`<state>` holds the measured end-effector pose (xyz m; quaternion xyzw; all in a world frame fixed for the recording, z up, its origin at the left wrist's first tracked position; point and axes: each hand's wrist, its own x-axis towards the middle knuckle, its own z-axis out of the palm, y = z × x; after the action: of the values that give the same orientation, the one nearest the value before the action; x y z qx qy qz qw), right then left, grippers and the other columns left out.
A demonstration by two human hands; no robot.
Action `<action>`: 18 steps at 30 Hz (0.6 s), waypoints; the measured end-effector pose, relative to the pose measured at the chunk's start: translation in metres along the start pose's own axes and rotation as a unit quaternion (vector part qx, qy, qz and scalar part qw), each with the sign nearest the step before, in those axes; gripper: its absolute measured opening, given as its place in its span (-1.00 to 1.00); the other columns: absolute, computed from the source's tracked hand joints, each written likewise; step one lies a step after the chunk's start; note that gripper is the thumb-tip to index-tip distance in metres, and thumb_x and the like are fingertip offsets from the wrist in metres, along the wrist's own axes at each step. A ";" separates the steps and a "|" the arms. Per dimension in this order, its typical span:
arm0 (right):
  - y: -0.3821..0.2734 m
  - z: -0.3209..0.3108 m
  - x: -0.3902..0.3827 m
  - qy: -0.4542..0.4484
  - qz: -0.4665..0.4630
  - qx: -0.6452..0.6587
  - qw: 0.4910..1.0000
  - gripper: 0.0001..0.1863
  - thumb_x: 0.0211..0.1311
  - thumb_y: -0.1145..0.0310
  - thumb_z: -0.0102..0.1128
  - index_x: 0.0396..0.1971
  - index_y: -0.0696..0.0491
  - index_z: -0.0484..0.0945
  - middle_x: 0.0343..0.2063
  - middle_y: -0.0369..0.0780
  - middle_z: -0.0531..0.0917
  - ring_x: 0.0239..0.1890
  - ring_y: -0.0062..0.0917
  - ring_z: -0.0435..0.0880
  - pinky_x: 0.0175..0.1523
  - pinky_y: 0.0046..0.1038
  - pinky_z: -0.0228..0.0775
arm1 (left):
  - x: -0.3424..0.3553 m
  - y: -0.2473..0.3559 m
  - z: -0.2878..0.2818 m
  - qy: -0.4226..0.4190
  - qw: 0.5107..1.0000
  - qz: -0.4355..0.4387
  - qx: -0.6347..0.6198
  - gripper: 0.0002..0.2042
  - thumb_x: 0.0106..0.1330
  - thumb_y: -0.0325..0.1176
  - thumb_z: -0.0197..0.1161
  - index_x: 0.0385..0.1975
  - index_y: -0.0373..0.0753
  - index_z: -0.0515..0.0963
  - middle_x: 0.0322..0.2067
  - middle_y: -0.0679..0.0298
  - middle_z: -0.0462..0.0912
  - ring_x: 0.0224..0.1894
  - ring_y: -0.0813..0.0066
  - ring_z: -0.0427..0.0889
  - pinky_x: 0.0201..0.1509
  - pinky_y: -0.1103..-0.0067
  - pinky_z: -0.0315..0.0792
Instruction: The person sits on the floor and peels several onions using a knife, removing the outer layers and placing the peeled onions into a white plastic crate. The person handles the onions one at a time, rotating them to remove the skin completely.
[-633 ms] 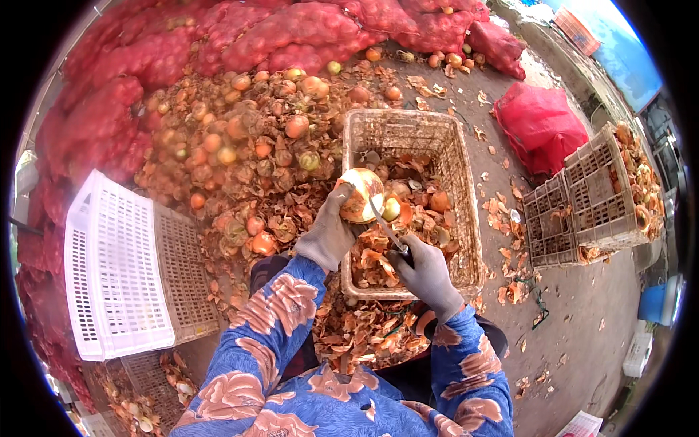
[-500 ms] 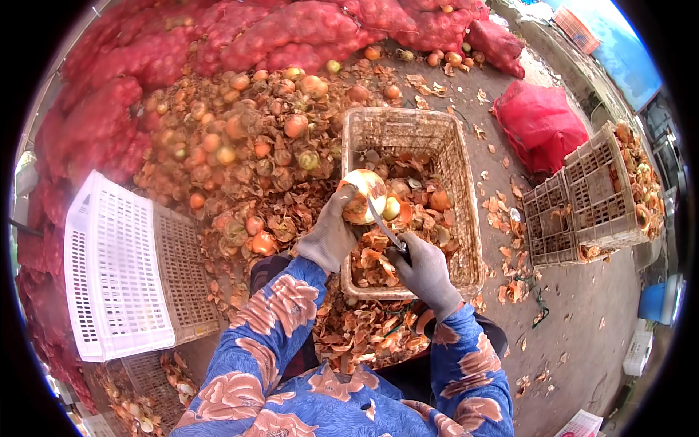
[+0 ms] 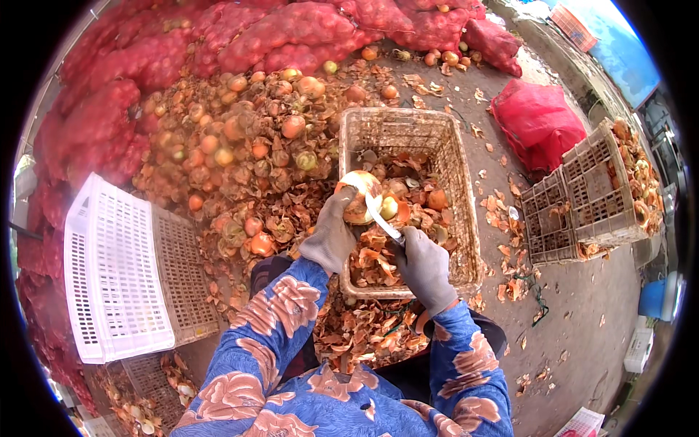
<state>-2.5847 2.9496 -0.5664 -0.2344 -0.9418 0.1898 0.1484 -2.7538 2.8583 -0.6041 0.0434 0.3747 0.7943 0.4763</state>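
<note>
My left hand [image 3: 332, 231], in a grey glove, grips a large onion [image 3: 354, 209] with patches of brown skin on a pale surface. In my gloved right hand [image 3: 425, 268] is a knife [image 3: 381, 218], closed in the fingers by its dark handle. Its curved blade lies against the onion's right side. Both hands are above the near left part of a dirty beige plastic crate [image 3: 472, 218]. Inside the crate are loose onion skins [image 3: 375, 264] and a few onions, among them an orange-brown one [image 3: 437, 199].
A large heap of onions [image 3: 240, 131] spreads at the left, below red mesh sacks [image 3: 291, 33]. A white crate [image 3: 116, 269] stands on its side at left. Right are a red sack [image 3: 539, 124] and crates full of skins [image 3: 582, 193]. Skins litter the floor.
The knife blade has turned slightly and now shows its bright flat side against the onion. My right hand has shifted a little. The left hand still grips the onion.
</note>
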 end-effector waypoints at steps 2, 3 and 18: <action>0.001 0.000 0.000 0.002 0.006 -0.015 1.000 -0.80 0.19 0.30 0.18 -0.36 0.05 0.36 -0.51 -0.18 0.53 -0.51 -0.27 0.60 -0.47 -0.31 0.42 | 0.000 0.001 0.006 0.024 0.999 -0.021 -0.008 -0.52 0.40 -0.11 -0.05 0.20 -0.30 0.25 0.11 0.06 0.44 0.17 0.20 0.43 0.33 0.27 0.28; 0.002 0.001 0.000 0.004 0.009 -0.021 1.000 -0.80 0.20 0.30 0.18 -0.36 0.05 0.35 -0.51 -0.17 0.53 -0.52 -0.27 0.60 -0.47 -0.31 0.42 | -0.002 0.003 0.009 0.034 0.999 -0.033 -0.014 -0.51 0.39 -0.12 -0.02 0.20 -0.30 0.25 0.11 0.07 0.45 0.16 0.20 0.44 0.33 0.27 0.28; 0.007 0.003 0.003 -0.074 0.088 0.325 0.939 -0.78 0.21 0.35 0.19 -0.28 0.15 0.42 -0.55 -0.02 0.59 -0.45 -0.15 0.63 -0.37 -0.30 0.43 | -0.012 0.011 0.018 0.006 0.999 -0.021 0.030 -0.58 0.36 -0.26 -0.04 0.15 -0.33 0.27 0.04 0.04 0.47 0.09 0.22 0.49 0.24 0.30 0.41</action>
<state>-2.5852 2.9560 -0.5714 -0.2405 -0.8130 0.5144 0.1287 -2.7477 2.8560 -0.5812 0.0451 0.4016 0.7731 0.4889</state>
